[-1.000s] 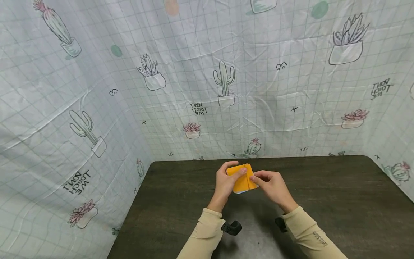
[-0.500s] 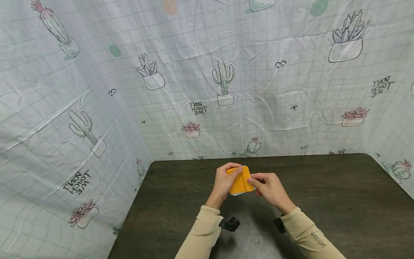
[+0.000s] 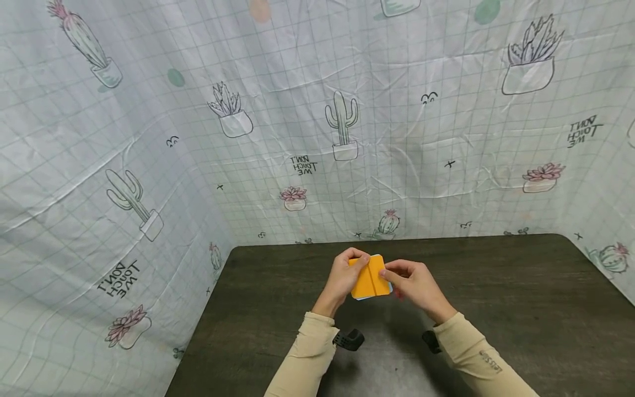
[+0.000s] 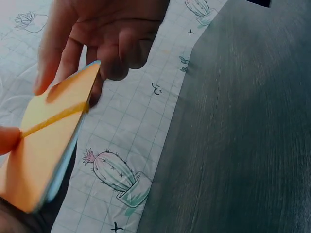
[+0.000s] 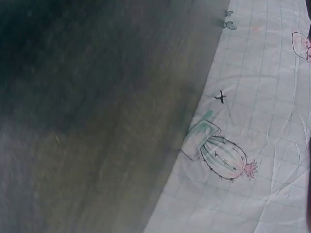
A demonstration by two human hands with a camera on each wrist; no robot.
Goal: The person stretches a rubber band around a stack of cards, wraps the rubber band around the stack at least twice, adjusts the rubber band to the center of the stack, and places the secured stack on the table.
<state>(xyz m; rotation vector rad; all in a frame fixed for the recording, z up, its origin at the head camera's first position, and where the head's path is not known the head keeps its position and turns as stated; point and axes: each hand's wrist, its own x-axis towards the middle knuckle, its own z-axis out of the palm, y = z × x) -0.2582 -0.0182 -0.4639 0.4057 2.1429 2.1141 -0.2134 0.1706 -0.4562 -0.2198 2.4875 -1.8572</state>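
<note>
A small orange notebook point(image 3: 380, 284) with an elastic band round it is held up above the table between both hands. Its band point(image 3: 372, 278) crosses the cover from top to bottom, and pale blue-white edges show beneath the cover. My left hand point(image 3: 342, 278) grips the left side, thumb on the cover near the top. At the right edge, my right hand point(image 3: 414, 281) pinches the notebook with its thumb in front. The left wrist view shows the notebook point(image 4: 53, 107) close up, tilted, with the right hand point(image 4: 107, 34) at its far end. The right wrist view shows neither hand clearly.
Beneath the hands lies a dark wooden table point(image 3: 268, 320). A pale cloth point(image 3: 407, 143) printed with cacti hangs behind it and along the sides. Black straps with a camera mount point(image 3: 349, 340) sit at the wrists over beige sleeves point(image 3: 305, 353).
The notebook and left hand have shifted slightly left. The left thumb has moved left along the cover's top, and the band lies nearer the cover's middle. The right hand still pinches the right edge.
</note>
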